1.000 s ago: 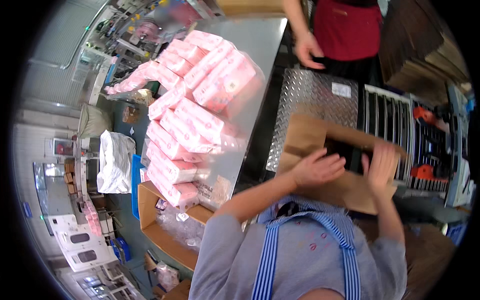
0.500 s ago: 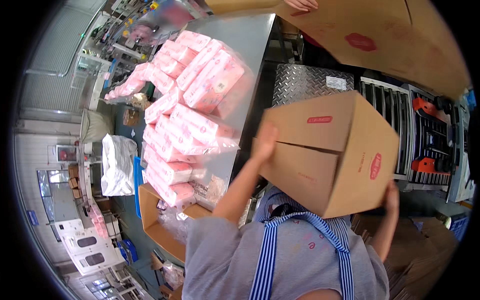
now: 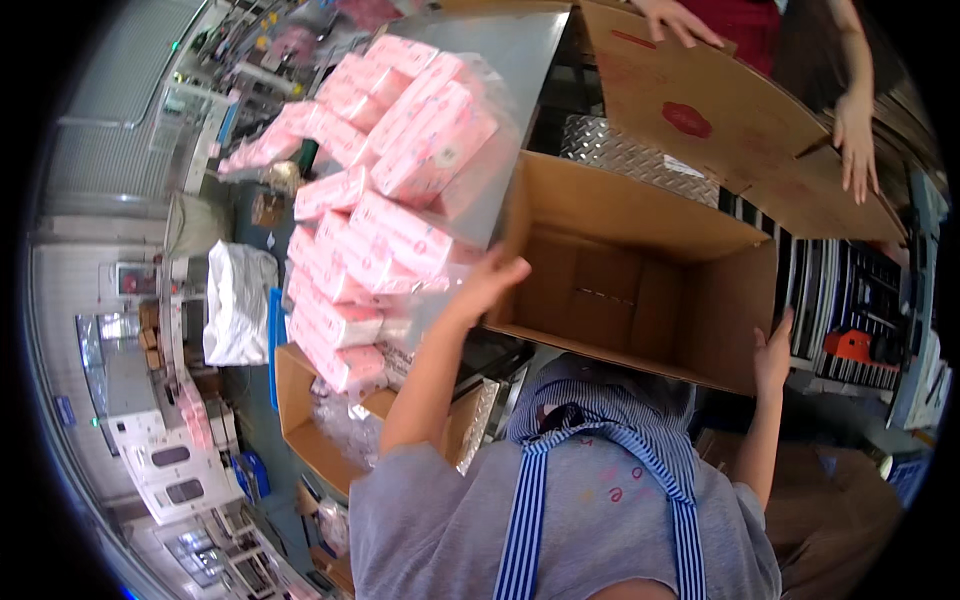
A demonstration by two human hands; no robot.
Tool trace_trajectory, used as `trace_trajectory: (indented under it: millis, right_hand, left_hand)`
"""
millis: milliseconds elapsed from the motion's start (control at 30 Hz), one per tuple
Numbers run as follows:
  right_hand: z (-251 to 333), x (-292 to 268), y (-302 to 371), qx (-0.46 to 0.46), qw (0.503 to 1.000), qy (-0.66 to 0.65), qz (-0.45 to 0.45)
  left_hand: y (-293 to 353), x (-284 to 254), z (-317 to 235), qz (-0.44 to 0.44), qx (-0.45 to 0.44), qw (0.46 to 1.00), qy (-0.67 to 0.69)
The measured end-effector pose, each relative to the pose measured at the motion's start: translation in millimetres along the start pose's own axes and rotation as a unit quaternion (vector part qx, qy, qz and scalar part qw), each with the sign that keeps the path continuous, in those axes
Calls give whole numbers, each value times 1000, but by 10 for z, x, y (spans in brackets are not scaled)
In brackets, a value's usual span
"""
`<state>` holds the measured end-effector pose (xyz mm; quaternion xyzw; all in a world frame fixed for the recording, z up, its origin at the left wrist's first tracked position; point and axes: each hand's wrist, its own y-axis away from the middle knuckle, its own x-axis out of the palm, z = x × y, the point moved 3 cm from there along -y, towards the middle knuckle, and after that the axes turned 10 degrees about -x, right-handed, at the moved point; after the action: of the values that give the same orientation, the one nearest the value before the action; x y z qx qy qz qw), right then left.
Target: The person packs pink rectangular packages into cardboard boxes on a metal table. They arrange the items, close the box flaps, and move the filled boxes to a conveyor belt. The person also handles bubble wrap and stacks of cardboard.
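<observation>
An open cardboard box is in front of me, its mouth turned up toward me and its bare brown inside showing. At its left wall is my left hand, thumb over the rim and the other fingers partly hidden. My right hand grips the right end near the front corner, fingers along the outside. To the left, pink packs of tissues in clear wrap lie piled on a metal table.
Across from me, another person's hands are at a larger cardboard sheet or box. A roller conveyor with an orange part lies to the right. An open carton with clear plastic stands at lower left, near a white sack.
The box has been turned from its closed, flapped side to its open mouth. My left hand has shifted left and lower. The other person's cardboard has moved left and down, and more of their hands shows.
</observation>
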<state>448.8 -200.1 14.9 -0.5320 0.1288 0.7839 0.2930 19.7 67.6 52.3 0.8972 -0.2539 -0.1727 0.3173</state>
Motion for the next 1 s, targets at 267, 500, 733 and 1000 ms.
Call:
trace_trajectory:
  millis: [267,500,733,1000]
  right_hand:
    - [-1495,-518,114,88,987,-16,133]
    - [278,52,124,37,984,79,157]
    - [3469,762,-459,-266,932,-150,196]
    - [5404,2415,-613,-70,642,-458,610]
  left_hand:
    - [-675,522,1413,-30,-48,998,10]
    - [-450,148,916,-117,124,896,-411]
    - [210,-2646,1413,-554,-74,827,-56]
    - [438,-2138,1194,-252,-92,925,270]
